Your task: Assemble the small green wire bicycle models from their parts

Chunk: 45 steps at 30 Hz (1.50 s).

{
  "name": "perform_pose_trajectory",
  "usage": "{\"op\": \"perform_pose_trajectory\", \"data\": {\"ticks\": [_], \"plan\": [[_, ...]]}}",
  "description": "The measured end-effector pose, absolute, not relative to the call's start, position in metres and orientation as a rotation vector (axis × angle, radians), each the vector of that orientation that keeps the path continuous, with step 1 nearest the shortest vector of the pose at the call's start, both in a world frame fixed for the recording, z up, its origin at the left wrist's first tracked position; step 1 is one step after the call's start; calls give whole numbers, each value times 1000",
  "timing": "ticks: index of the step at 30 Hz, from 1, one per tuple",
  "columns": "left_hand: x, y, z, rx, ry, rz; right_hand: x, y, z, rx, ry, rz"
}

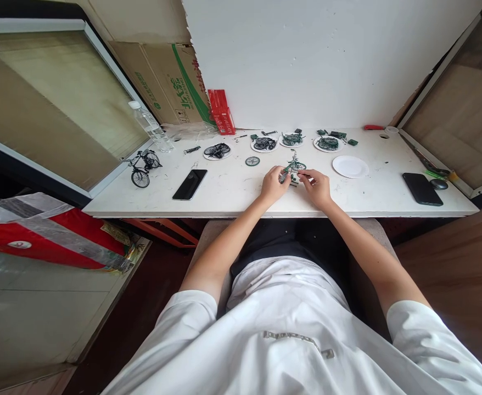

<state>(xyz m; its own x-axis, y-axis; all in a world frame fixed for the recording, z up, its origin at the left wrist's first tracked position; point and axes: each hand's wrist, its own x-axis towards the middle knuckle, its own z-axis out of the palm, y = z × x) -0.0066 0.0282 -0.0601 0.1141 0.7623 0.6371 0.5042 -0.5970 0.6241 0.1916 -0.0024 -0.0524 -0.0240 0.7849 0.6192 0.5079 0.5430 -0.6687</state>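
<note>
A small green model bicycle [296, 164] is between my two hands near the middle of the white table. My left hand [275, 184] is closed on its left part, by a wheel. My right hand [317, 187] pinches a thin dark piece at the bicycle's right side; what that piece is cannot be made out. Small green parts lie between the hands. A loose spoked wheel [252, 161] lies flat to the left. Behind are white plates with dark and green bicycle parts [328, 144], and a bare white plate [350, 167] is to the right.
A black model bicycle [144, 167] stands at the left, near a phone [190, 184] and a clear bottle [152, 127]. A red box [222, 112] stands at the back. Another phone [422, 189], a dark round object [439, 184] and pliers [424, 160] are at the right.
</note>
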Motion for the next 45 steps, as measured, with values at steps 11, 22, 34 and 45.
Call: {"op": "perform_pose_trajectory", "data": {"ticks": [11, 22, 34, 45], "plan": [[-7, 27, -60, 2167, 1257, 1467, 189, -6, -49, -1021, -1716, 245], [-8, 27, -60, 2159, 1241, 1462, 189, -5, -51, -1074, -1723, 264], [-7, 25, -59, 2210, 1199, 1457, 189, -8, -48, -1086, -1715, 258], [-8, 32, -64, 2123, 1209, 1488, 188, -9, -47, -1094, -1714, 241]]}}
